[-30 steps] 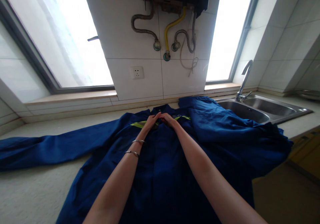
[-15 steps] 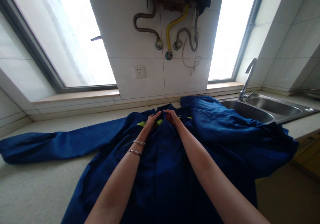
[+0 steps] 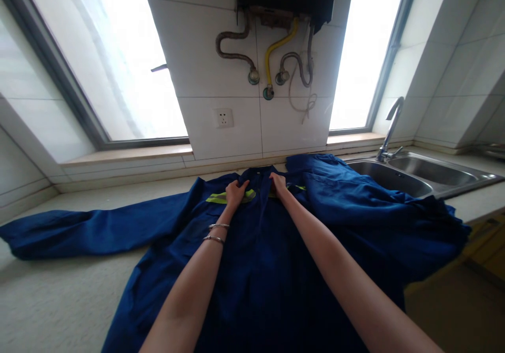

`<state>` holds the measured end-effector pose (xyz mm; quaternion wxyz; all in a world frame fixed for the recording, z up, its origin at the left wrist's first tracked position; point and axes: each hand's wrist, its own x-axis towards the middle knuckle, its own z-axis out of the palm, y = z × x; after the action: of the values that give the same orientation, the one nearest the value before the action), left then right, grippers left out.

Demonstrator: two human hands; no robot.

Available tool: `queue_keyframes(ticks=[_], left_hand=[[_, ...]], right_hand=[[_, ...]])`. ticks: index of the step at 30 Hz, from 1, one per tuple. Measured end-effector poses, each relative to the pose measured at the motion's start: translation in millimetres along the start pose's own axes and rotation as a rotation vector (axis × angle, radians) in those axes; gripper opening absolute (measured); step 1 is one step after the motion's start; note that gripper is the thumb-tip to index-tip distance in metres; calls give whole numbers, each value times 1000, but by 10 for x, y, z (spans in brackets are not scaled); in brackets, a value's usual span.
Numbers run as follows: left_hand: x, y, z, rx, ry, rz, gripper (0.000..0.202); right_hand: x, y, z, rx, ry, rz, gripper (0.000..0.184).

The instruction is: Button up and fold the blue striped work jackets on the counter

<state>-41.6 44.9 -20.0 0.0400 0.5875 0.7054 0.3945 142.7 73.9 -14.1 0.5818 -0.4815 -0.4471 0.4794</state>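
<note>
Spanning the upper front of a blue jacket (image 3: 252,274), both hands work just below its collar (image 3: 258,172), with a narrow strip of the front between them. The jacket lies spread on the pale surface (image 3: 67,295), directly beneath the forearms, its long axis running straight away from the person toward the tiled wall (image 3: 201,127). One sleeve (image 3: 110,227) reaches out to the left.

The right hand (image 3: 279,183) is nearer the collar, its fingers pinching the cloth at the front edge; the left hand (image 3: 235,192) sits a little lower, beside the yellow-green stripe (image 3: 216,199), fingers curled on the cloth with the thumb uppermost (the exact hold under its fingers is hidden). The two hands are apart. To the right, a heap of blue cloth (image 3: 347,195) lies close by, next to the sink (image 3: 430,169).

Compared with a second ago, when the hands met at the middle of the front, they are now separated, and the collar shows more openly between them. The sleeve has kept its leftward line.
</note>
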Motion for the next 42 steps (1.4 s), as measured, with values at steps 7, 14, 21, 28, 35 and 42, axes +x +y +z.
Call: queue_keyframes(ticks=[7,14,21,28,35,42], left_hand=[[-104,81,-52,121,-33,-45,42],[-114,106,-59,160,-94,-54,44],[-100,68,-28,161,-106,-50,44],[-90,78,-53,180,-118,-31,46],[-44,88,-37,238,-148,25,47],[8,74,-47,170,-50,-46,50]], right_hand=[[-278,-74,34,-554,60,-94,14],[-933,-425,-27,-1374,-223,-467,47],[-1976,-686,-229,-1309,-997,-1231,20],[-2326,-799,-510,-1236,-1214,-1254,21],[-2486,-888,-923,-1234,-1240,-1252,7],[-1983,-576,-936,-1223,-1197,-1219,4]])
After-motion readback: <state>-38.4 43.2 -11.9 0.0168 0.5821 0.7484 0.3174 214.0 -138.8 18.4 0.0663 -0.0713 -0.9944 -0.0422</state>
